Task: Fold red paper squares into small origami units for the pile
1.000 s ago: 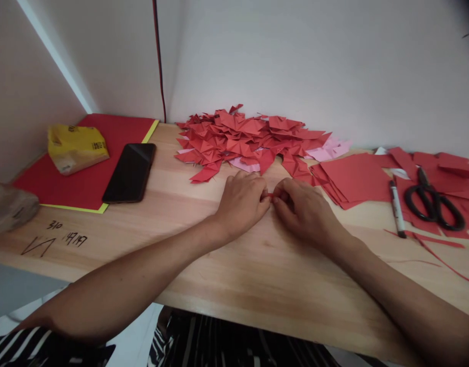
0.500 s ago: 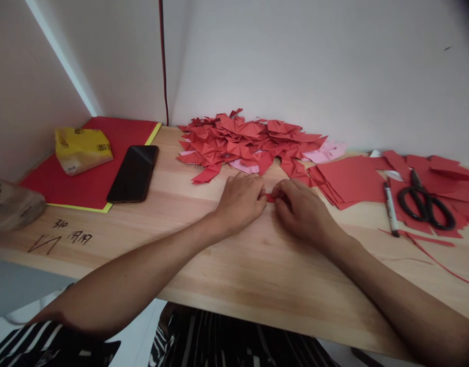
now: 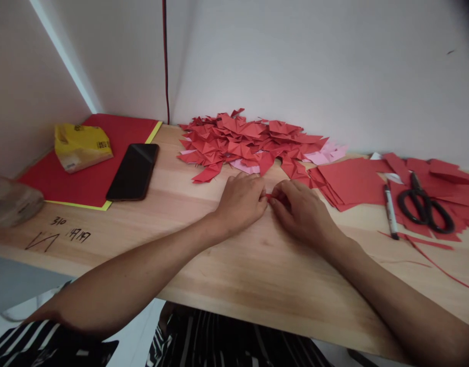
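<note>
My left hand (image 3: 241, 201) and my right hand (image 3: 299, 210) rest side by side on the wooden table (image 3: 234, 270), fingers curled and pinched together on a small red paper piece (image 3: 268, 196) between them. Most of that piece is hidden under my fingers. Just behind my hands lies a heap of folded red paper shapes (image 3: 250, 140) with a few pink ones (image 3: 326, 152). A stack of flat red paper squares (image 3: 351, 181) sits to the right of my right hand.
Black scissors (image 3: 423, 206) and a marker pen (image 3: 389, 211) lie on red paper scraps at the right. A black phone (image 3: 132, 171) and a yellow packet (image 3: 81, 145) rest on a red sheet (image 3: 77, 186) at the left. Handwritten marks (image 3: 58, 234) are on the table.
Both hands stay pinched on the small red piece with only slight finger shifts. The view has shifted slightly.
</note>
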A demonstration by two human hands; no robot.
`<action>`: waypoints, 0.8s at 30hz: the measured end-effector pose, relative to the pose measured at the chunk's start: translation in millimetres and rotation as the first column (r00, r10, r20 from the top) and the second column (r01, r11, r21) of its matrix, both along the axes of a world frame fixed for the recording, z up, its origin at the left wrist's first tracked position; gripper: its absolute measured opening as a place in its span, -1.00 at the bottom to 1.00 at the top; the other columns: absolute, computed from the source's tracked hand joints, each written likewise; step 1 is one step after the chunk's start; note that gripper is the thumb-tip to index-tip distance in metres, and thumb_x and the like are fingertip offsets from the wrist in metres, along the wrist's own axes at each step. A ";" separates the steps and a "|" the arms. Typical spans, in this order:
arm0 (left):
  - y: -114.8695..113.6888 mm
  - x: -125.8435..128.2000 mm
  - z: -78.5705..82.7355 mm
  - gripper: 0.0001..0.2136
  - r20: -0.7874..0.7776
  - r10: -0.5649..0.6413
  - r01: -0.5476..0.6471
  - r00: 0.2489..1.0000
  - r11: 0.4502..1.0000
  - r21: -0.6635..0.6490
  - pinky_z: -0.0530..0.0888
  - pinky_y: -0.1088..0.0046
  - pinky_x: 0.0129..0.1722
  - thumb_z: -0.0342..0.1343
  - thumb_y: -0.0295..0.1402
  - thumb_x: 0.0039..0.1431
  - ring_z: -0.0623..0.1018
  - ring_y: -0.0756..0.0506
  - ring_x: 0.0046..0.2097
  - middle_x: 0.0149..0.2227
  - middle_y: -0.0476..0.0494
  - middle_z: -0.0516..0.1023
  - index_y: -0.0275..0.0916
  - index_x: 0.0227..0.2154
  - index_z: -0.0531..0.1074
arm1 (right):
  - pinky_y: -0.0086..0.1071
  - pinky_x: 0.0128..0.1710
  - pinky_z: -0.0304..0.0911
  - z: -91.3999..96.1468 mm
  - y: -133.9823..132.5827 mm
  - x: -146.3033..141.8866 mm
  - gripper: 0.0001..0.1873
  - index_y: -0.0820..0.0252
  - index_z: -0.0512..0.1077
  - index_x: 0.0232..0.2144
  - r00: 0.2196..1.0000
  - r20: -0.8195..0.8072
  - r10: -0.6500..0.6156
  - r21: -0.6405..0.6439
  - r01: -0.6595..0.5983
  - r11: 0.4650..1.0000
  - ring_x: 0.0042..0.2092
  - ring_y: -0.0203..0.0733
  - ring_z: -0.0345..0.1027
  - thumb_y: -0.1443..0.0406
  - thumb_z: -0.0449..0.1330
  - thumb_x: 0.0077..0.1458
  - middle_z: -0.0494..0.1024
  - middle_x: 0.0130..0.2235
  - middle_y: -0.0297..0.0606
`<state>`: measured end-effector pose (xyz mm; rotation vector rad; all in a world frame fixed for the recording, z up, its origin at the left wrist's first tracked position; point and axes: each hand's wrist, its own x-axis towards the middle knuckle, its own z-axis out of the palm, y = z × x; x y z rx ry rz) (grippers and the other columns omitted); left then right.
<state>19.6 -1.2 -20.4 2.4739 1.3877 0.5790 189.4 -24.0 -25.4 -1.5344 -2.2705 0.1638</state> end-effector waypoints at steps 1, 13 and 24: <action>-0.1 -0.1 0.2 -0.89 -0.003 -0.005 0.005 1.000 1.000 0.002 0.39 0.22 -0.17 0.01 -0.44 0.14 0.47 -0.17 -0.17 -0.32 -0.13 0.52 -0.25 -0.46 0.40 | -0.28 -0.34 0.12 0.2 0.1 0.8 -0.93 0.17 0.30 -0.36 1.000 -0.014 0.008 -0.013 -0.008 1.000 -0.31 -0.09 0.30 0.30 0.05 0.16 0.44 -0.33 -0.16; 0.5 -3.3 3.0 -0.88 0.012 -0.015 0.015 1.000 1.000 0.003 0.40 0.24 -0.20 0.01 -0.46 0.11 0.45 -0.15 -0.21 -0.36 -0.14 0.51 -0.25 -0.51 0.36 | -0.22 -0.24 0.21 -0.7 3.1 8.3 -0.78 0.19 0.35 -0.29 0.994 -0.105 0.031 -0.083 -0.040 0.996 -0.24 -0.07 0.36 0.46 -0.03 0.05 0.47 -0.27 -0.15; 4.9 -9.3 2.7 -0.86 0.088 0.007 0.000 0.996 0.997 -0.077 0.38 0.31 -0.23 0.03 -0.49 0.02 0.42 -0.10 -0.29 -0.44 -0.10 0.46 -0.23 -0.59 0.26 | -0.17 -0.21 0.21 -6.1 0.1 8.9 -0.80 0.21 0.35 -0.27 0.997 -0.074 0.031 -0.024 -0.033 0.999 -0.22 -0.03 0.36 0.45 -0.03 0.10 0.47 -0.25 -0.13</action>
